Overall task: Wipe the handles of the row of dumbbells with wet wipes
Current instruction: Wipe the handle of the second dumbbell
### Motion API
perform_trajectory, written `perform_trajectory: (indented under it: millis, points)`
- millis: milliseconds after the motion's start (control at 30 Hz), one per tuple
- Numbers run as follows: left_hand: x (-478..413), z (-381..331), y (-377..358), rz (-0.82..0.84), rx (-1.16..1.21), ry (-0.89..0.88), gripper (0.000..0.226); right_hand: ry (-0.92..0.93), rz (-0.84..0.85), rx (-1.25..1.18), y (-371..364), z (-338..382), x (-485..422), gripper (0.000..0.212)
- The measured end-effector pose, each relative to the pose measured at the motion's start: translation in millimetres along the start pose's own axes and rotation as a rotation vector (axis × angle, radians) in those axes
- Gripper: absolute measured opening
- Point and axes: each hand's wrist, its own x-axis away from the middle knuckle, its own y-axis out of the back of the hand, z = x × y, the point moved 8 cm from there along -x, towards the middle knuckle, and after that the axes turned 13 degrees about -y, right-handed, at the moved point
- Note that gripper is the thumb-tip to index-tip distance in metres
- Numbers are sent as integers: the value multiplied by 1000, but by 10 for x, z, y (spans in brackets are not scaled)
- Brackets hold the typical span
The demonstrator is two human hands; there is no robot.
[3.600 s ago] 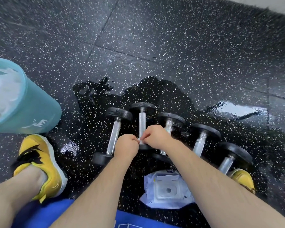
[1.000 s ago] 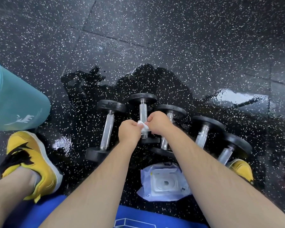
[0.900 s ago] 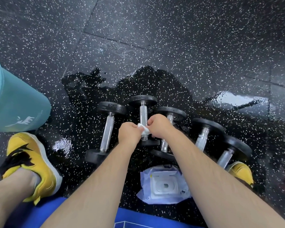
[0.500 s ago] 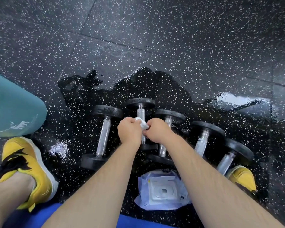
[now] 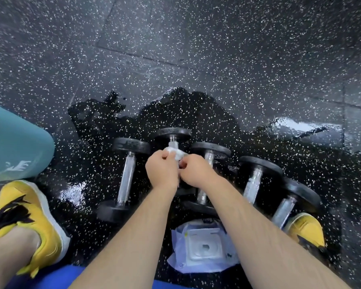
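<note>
Dumbbells (image 5: 211, 148): maybe one done, three to go I'd guess. Left hand (image 5: 163, 174) and right hand (image 5: 196, 172) have fingers curled, pinching the wipe (image 5: 175, 153) on the second handle (image 5: 173, 142)

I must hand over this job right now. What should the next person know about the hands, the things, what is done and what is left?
Hands: the left hand and the right hand both pinch one wipe, held on the handle of the second dumbbell from the left.
Things: the wipe pack lies beside the row, nearer the person.
Done: cannot tell which handles are already clean.
Left: finish this handle, then the others.
</note>
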Motion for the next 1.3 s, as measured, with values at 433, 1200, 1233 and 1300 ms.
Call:
perform_trajectory:
  millis: [433,1200,1233,1300]
  points:
    - [-132,-38,13,-47,-2,-10,24,-15,35,-53,-69,43,-38,13]
    - [94,-78,48,92,131,-447,44,-261,-163,-685,-31,172,-227,46]
    - [105,-102,51,90,132,-442,46,-292,-139,-711,-32,168,-231,44]
    - [115,-139,49,101,136,-440,48,-313,-96,-717,-51,143,-203,37]
